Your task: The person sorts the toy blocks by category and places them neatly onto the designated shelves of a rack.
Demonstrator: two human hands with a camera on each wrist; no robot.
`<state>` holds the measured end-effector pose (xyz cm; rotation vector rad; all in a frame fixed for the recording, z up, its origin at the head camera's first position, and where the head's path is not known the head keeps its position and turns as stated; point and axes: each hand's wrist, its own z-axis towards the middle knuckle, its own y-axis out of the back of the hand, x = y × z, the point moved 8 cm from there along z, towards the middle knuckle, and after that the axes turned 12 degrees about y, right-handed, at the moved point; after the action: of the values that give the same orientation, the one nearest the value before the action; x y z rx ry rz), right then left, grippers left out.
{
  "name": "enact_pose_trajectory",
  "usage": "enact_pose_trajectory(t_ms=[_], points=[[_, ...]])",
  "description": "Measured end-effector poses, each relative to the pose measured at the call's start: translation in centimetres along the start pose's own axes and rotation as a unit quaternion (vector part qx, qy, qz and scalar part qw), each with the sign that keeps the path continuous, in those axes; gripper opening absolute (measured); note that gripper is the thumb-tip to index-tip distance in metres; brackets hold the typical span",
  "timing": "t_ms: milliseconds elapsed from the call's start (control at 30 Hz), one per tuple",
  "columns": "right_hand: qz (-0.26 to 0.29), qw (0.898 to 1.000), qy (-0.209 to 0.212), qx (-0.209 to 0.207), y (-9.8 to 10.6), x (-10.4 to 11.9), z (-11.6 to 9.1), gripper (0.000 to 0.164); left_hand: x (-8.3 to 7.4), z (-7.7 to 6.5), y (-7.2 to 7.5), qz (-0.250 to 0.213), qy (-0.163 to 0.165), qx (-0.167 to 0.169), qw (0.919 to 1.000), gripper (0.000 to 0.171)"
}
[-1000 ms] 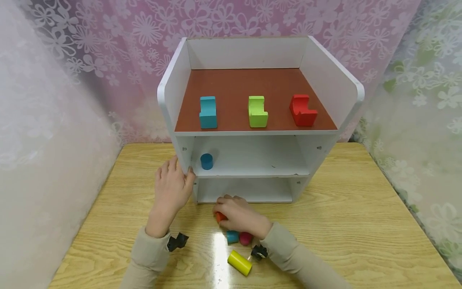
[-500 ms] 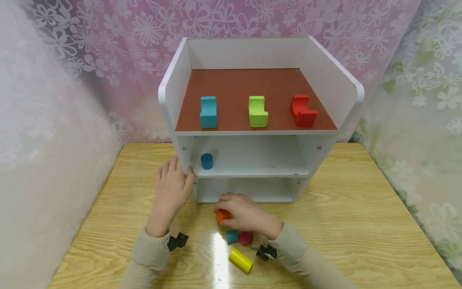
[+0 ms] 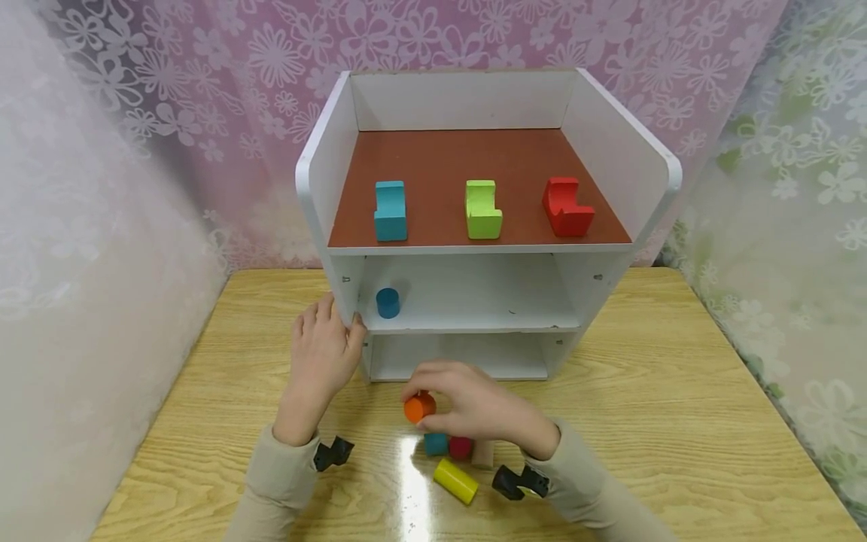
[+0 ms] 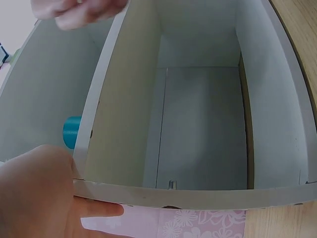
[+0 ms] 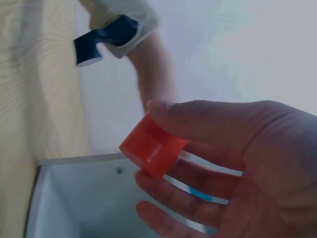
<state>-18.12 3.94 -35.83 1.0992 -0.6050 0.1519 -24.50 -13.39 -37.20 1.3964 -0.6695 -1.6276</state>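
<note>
Between thumb and fingers, my right hand [image 3: 474, 399] pinches a short orange cylinder block [image 3: 420, 408], in front of the white shelf unit's bottom opening. The right wrist view shows the orange block [image 5: 152, 145] tilted, thumb on one side and fingertips on the other. My left hand [image 3: 320, 346] holds the unit's left side panel [image 3: 343, 290], thumb at the front edge and fingers along the outside. A blue cylinder block [image 3: 387, 302] stands on the middle shelf near that panel. Below my right hand lie a teal block [image 3: 436, 444], a crimson block [image 3: 460, 449] and a yellow cylinder [image 3: 456, 482].
A plain wooden block [image 3: 482, 453] lies beside the crimson one. On the brown top shelf [image 3: 460, 154] stand notched blocks in blue [image 3: 390, 211], green [image 3: 483, 209] and red [image 3: 567, 208]. The unit rests on a wood-grain table [image 3: 664, 421], with floral curtains behind.
My right hand has moved slightly right and turned, bringing the orange block's round end into sight. The yellow cylinder has shifted a little up and right. My left hand stays put.
</note>
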Motion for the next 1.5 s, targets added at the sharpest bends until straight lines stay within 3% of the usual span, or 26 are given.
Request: enact_pose_trajectory(t_ms=[333,500,700,900,1133,1500], points=[[0.023,0.994,0.082,-0.070,3.8,2.2,0.2,0.032,-0.1,-0.2,0.1,-0.005,-0.005,-0.006,1.0000,0.057],[0.032,0.990,0.087,-0.105,6.0,2.2,0.6,0.032,-0.1,-0.2,0.1,-0.010,-0.006,-0.006,0.9999,0.057],[0.045,0.984,0.048,-0.165,8.5,0.7,1.0,0.032,0.1,-0.1,0.0,-0.010,-0.003,-0.002,0.9999,0.056],[0.054,0.972,-0.024,-0.225,10.2,-2.1,1.2,0.029,0.1,0.0,0.0,-0.011,-0.005,-0.003,0.9999,0.056],[0.036,0.969,-0.106,-0.220,10.5,-4.9,1.7,0.026,0.2,0.0,0.0,-0.011,-0.003,-0.001,0.9999,0.056],[0.008,0.970,-0.139,-0.198,9.9,-7.1,2.2,0.026,0.0,-0.1,0.0,-0.008,-0.005,0.002,1.0000,0.055]])
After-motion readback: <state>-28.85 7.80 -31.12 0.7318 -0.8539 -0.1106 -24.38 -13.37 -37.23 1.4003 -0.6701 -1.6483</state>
